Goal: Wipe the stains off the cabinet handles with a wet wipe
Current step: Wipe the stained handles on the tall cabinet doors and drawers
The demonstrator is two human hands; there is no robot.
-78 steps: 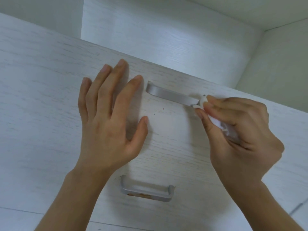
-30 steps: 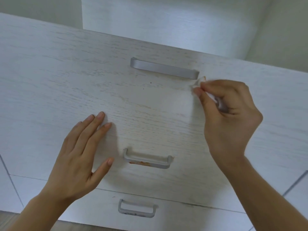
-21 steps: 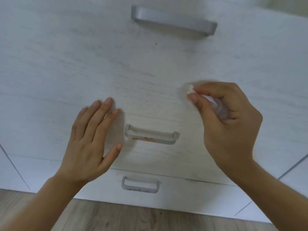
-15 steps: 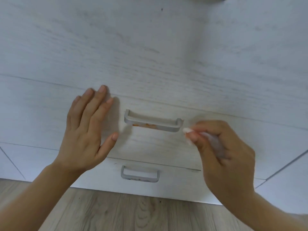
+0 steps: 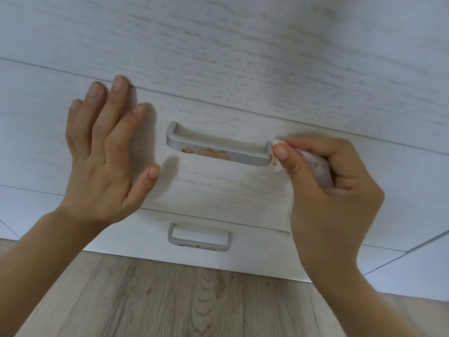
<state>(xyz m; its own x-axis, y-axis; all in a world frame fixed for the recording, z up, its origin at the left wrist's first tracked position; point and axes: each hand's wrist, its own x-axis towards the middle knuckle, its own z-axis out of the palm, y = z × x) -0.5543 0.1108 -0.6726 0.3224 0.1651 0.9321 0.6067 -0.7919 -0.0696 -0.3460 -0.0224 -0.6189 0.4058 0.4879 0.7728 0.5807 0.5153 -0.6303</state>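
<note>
A silver handle (image 5: 243, 156) on a white drawer front carries orange stains along its lower face. My right hand (image 5: 325, 190) pinches a crumpled white wet wipe (image 5: 278, 166), stained orange at its tip, against the handle's right end. My left hand (image 5: 104, 156) lies flat with straight fingers on the drawer front, just left of the handle. Below it, a smaller silver handle (image 5: 199, 246) on the bottom drawer shows small orange spots on its underside.
The white wood-grain cabinet front (image 5: 243, 57) fills the upper view, with drawer seams running across. A wood-look floor (image 5: 170, 300) lies under the bottom drawer. Another white panel (image 5: 413, 261) adjoins at the lower right.
The view has dropped from the top handle to the stained middle one. My right hand brought the wipe down to that handle's right end. My left hand slid down and lies beside the handle.
</note>
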